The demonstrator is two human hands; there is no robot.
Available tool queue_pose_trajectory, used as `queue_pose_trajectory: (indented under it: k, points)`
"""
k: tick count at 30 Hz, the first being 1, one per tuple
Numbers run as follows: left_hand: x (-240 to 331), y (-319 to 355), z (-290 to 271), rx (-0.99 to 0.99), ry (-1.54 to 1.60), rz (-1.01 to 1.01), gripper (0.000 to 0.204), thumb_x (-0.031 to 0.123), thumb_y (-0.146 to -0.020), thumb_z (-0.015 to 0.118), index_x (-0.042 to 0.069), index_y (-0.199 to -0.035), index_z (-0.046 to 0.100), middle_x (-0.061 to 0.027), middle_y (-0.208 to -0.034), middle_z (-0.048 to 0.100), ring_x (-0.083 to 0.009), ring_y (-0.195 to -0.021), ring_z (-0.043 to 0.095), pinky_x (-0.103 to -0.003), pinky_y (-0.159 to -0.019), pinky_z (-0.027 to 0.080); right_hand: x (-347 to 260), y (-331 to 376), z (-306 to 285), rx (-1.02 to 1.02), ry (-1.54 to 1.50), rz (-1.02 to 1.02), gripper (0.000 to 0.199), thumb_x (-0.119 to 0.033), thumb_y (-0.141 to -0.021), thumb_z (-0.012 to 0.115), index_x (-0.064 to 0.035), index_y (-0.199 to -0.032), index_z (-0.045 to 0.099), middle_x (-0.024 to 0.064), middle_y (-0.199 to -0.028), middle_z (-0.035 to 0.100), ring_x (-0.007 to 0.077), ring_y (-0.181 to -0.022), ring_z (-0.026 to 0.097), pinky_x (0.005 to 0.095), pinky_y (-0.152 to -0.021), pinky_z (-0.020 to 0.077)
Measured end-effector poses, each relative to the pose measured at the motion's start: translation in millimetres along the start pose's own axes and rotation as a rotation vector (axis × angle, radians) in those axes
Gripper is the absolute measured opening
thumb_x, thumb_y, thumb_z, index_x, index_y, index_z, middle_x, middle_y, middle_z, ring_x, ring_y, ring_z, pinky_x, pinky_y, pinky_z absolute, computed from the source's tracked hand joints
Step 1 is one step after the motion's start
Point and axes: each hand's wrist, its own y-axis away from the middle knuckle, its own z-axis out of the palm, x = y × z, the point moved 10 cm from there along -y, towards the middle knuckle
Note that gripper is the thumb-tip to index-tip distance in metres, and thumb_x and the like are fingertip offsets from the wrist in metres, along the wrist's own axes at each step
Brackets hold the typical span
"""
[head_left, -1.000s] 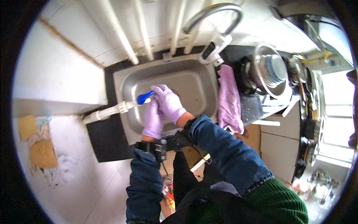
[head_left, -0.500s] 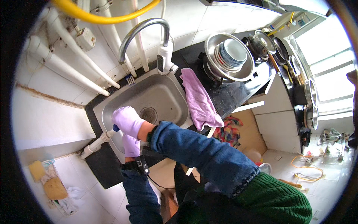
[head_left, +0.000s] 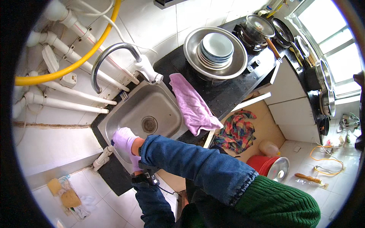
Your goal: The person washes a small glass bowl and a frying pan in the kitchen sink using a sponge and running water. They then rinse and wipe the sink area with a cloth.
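Note:
I wear lilac gloves on both hands over the near left corner of the sink (head_left: 167,98). My right hand (head_left: 124,139) is closed at the basin's left rim, and a small dark blue piece (head_left: 112,143) shows at its fingers; the rest of that item is hidden. Just below it is my left hand (head_left: 135,163), mostly covered by the right hand and forearm, so its fingers do not show. A metal drain strainer (head_left: 149,124) lies in the basin, beyond my hands. The curved faucet (head_left: 114,49) arches over the far left.
A pink towel (head_left: 192,104) drapes over the counter right of the sink. Stacked bowls (head_left: 217,49) sit in a steel basin (head_left: 190,57). White pipes (head_left: 76,104) and a yellow hose (head_left: 81,62) line the left wall. Below stands a red pot (head_left: 260,163) beside colourful cloth (head_left: 235,131).
The view has shifted, bringing the red pot and more of the cloth into sight. Both hands stay at the sink's left rim; less of the left hand shows now.

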Motion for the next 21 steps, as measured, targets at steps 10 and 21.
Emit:
queue_pose_trajectory:
  k: [10, 21]
  points:
    - [19, 77, 11, 0.076, 0.297, -0.207, 0.054, 0.043, -0.103, 0.052, 0.008, -0.144, 0.045, -0.0114, -0.141, 0.053, -0.0232, -0.124, 0.055, -0.038, -0.107, 0.042, 206, 232, -188, 0.376, -0.447, 0.213, 0.049, -0.028, -0.088, 0.073, 0.0011, -0.126, 0.061, 0.0199, -0.118, 0.066, 0.0313, -0.108, 0.066, 0.0381, -0.094, 0.052]
    - [72, 85, 40, 0.208, 0.092, 0.065, 0.035, -0.001, -0.089, 0.062, 0.017, -0.073, 0.037, 0.008, -0.069, 0.031, -0.0049, -0.06, 0.033, -0.025, -0.057, 0.031, 421, 335, -288, 0.479, -1.402, 0.764, 0.054, -0.046, -0.098, 0.061, -0.0098, -0.136, 0.048, 0.0173, -0.124, 0.062, 0.0282, -0.111, 0.064, 0.0427, -0.097, 0.0535]
